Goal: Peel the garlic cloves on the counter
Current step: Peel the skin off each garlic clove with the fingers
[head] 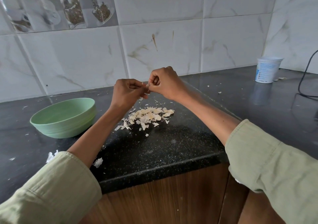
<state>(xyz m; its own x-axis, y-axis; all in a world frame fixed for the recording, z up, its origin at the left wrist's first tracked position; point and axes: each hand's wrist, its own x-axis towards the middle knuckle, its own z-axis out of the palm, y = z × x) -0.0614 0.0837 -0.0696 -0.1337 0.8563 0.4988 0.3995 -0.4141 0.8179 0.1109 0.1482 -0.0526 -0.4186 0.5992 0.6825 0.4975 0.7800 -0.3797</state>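
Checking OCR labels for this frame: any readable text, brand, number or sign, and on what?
No text here can be read.
White plastic tub at the right, by the wall: blue print and small icons down its side, too small and blurred to read.
Picture tile on the wall, upper left: printed cups and jars only, no lettering seen.
Green bowl, counter, garlic pile: no markings seen.

black speckled counter (163, 148) – green bowl (64, 117), garlic pile (149, 115) (loose skins), white tub (267, 69).
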